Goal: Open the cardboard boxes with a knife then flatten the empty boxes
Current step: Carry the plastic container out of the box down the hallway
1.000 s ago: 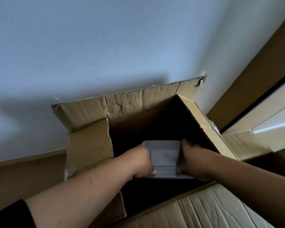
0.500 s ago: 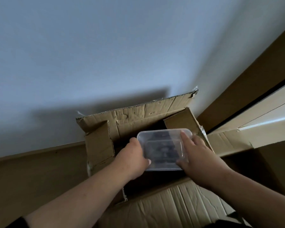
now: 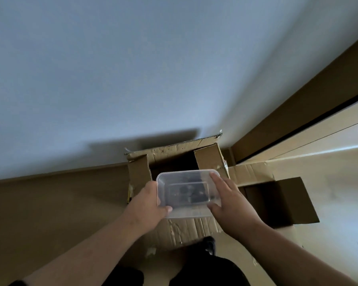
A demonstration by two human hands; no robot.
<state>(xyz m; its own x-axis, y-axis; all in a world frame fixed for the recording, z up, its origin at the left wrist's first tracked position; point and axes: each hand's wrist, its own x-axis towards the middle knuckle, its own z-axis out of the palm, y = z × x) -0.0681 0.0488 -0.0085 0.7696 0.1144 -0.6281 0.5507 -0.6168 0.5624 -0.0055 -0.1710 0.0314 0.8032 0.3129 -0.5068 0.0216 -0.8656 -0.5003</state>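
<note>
The box [image 3: 174,159] stands on the floor [image 3: 50,213] against the wall [image 3: 132,69], top open, with all four flaps turned out. The near flap [image 3: 186,230] lies flat toward the person.

Both hands hold a clear tub [image 3: 187,191] just above the opening. The left hand [image 3: 148,204] grips the tub's left edge, thumb over the near rim. The right hand [image 3: 228,200] clasps the right edge, fingers laid along the side, thumb under the near corner. Dark items show through the tub; they cannot be identified.

A second box [image 3: 277,201] stands just right of the first, also open. No knife is in view.

Step in hand, as judged: emptying. The cutting step appears done for this box, since its flaps are free. Flattening is not yet begun.

Next move, as judged:
- Carry the tub clear of the flaps and set it down away from both boxes.
- Keep it level; whether it has a lid cannot be told.
- Check the box interior, which is dark and mostly hidden by the tub, for further contents.
- Only when empty, collapse the box.
</note>
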